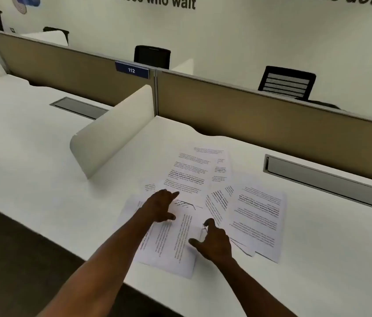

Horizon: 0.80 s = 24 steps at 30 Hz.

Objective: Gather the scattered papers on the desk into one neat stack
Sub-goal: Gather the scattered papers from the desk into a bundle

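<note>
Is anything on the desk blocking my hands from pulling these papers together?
Nothing visible. The left hand and right hand already rest on the papers, and the desk around them is bare; the divider stands clear to the left.

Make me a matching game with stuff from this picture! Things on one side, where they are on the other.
Things:
1. left hand
2. sign 112
3. black mesh chair
4. white divider

Places:
A. behind the tan partition, on the right
B. standing on the desk, left of the papers
C. pressing on the papers
D. on top of the tan partition

Pairs: 1-C, 2-D, 3-A, 4-B
</note>
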Motion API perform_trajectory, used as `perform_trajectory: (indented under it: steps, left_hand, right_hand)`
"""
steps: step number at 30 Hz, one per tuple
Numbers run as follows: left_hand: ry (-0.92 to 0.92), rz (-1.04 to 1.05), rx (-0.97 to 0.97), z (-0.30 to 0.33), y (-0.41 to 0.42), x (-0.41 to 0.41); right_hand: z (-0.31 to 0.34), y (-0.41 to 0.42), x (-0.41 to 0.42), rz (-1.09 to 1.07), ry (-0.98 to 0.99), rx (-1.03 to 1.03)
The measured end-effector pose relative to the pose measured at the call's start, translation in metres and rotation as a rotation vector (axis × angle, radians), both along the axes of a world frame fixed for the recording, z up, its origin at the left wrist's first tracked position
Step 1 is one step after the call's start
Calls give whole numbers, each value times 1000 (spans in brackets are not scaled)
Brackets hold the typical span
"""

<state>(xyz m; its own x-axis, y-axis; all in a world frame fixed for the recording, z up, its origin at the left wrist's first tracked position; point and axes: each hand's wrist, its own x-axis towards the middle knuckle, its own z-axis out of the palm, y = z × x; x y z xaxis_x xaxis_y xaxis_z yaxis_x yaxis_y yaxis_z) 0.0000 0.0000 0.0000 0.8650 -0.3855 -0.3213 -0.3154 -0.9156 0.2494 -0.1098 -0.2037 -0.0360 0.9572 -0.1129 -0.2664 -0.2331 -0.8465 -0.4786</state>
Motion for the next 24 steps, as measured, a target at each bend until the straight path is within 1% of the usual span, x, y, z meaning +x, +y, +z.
perform_trajectory:
  steps: [3, 5, 10, 15, 18, 20, 22, 24]
  left_hand:
    - [45, -7, 55, -8, -10, -2]
    - [49, -7, 82, -13, -14, -1]
    - [18, 20, 93, -21, -20, 1]
    - [5, 23, 113, -22, -24, 3]
    - [14, 51, 81, -19, -24, 5]
    - [24, 64, 41, -16, -21, 8]
    - [45, 77, -10, -11, -15, 9]
    - [68, 113, -56, -5, -7, 11]
  right_hand:
    - [-6, 3, -5, 21, 2, 32]
    - [-10, 3, -9, 37, -6, 19]
    - [-21, 3, -12, 122, -13, -51]
    - [-27, 3, -12, 133, -51, -58]
    - [-29, 2, -12, 130, -73, -26]
    - [-27, -4, -11, 126, -89, 47]
    - [-24, -15, -9, 69, -141, 126]
    - [-21, -32, -7, -40, -245, 140]
